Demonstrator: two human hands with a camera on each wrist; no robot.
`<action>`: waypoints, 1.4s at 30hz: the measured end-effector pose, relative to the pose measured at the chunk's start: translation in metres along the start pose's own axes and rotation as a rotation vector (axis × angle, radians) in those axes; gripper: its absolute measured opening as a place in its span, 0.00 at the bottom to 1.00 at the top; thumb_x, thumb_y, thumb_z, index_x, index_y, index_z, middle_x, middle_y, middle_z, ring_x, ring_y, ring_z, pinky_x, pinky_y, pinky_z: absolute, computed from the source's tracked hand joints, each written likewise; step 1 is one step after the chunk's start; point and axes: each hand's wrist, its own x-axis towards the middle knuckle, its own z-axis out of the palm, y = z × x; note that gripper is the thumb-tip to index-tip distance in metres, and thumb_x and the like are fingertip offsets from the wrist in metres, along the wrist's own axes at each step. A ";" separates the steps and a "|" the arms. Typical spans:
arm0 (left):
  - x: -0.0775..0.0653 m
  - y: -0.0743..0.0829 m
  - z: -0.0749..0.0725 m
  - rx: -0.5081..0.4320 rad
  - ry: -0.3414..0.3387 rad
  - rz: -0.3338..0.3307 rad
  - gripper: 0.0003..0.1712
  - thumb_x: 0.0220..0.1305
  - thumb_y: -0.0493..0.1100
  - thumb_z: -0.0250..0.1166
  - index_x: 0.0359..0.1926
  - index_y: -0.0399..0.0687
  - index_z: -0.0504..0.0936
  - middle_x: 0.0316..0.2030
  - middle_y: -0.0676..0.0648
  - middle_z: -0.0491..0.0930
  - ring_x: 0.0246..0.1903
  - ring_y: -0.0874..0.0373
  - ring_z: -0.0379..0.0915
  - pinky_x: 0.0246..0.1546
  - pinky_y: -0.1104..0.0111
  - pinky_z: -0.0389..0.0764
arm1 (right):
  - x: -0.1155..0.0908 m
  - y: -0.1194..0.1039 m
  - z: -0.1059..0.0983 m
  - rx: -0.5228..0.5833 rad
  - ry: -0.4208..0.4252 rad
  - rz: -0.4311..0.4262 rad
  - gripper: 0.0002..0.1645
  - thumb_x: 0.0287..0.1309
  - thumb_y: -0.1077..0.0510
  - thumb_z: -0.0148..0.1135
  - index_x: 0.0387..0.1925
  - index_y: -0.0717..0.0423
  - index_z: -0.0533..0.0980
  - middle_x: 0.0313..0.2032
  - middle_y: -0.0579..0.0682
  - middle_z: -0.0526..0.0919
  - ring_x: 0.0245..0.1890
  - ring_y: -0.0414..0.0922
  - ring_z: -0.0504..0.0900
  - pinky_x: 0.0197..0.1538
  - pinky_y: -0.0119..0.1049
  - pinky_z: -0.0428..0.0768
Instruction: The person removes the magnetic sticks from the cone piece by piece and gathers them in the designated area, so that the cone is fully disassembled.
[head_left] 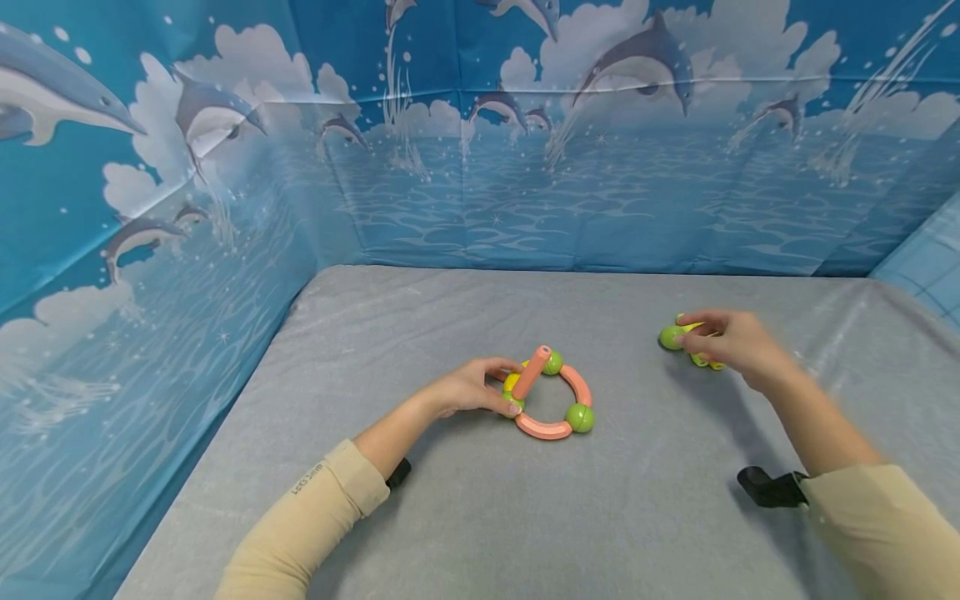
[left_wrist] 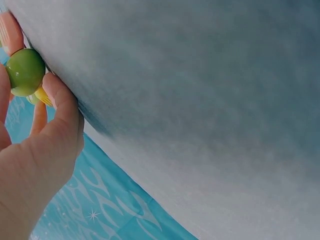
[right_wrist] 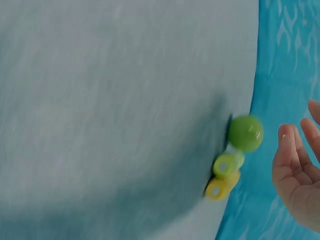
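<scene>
In the head view a toy ring of coral curved rods (head_left: 576,385) and green balls (head_left: 580,417) lies on the grey cloth. Its left side includes a yellow rod (head_left: 512,382), and a straight coral rod (head_left: 532,372) stands up tilted from there. My left hand (head_left: 467,388) pinches the green ball (left_wrist: 26,73) at that corner between thumb and fingers. Off to the right, my right hand (head_left: 738,346) hovers over a loose green ball (right_wrist: 246,134) and several yellow and lime rods (right_wrist: 225,165). The right wrist view shows its fingers loosely bent, apart from these pieces.
A grey cloth (head_left: 465,517) covers the table. Blue dolphin-print curtains (head_left: 510,200) rise along its back and left edges, with more blue fabric (head_left: 926,258) at the right. Dark wrist mounts (head_left: 772,487) stick out by the sleeves.
</scene>
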 end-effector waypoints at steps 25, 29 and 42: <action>0.001 0.000 0.000 -0.002 -0.008 -0.004 0.35 0.52 0.38 0.71 0.62 0.48 0.70 0.56 0.42 0.68 0.47 0.53 0.69 0.40 0.67 0.74 | -0.002 -0.078 0.109 0.375 -0.346 -0.097 0.27 0.51 0.61 0.68 0.52 0.66 0.71 0.38 0.55 0.79 0.27 0.50 0.78 0.29 0.39 0.76; 0.002 -0.001 0.000 -0.014 -0.014 0.002 0.35 0.53 0.37 0.70 0.63 0.47 0.70 0.57 0.42 0.68 0.49 0.53 0.70 0.41 0.66 0.75 | -0.002 -0.082 0.123 0.365 -0.319 -0.082 0.25 0.50 0.61 0.68 0.51 0.64 0.73 0.37 0.54 0.80 0.32 0.48 0.79 0.28 0.36 0.75; 0.002 -0.001 -0.002 -0.010 -0.021 0.019 0.36 0.52 0.39 0.71 0.62 0.46 0.70 0.55 0.43 0.68 0.48 0.54 0.67 0.38 0.67 0.73 | -0.003 -0.085 0.148 0.457 -0.308 -0.135 0.22 0.49 0.66 0.69 0.46 0.70 0.74 0.35 0.56 0.82 0.35 0.46 0.81 0.42 0.41 0.79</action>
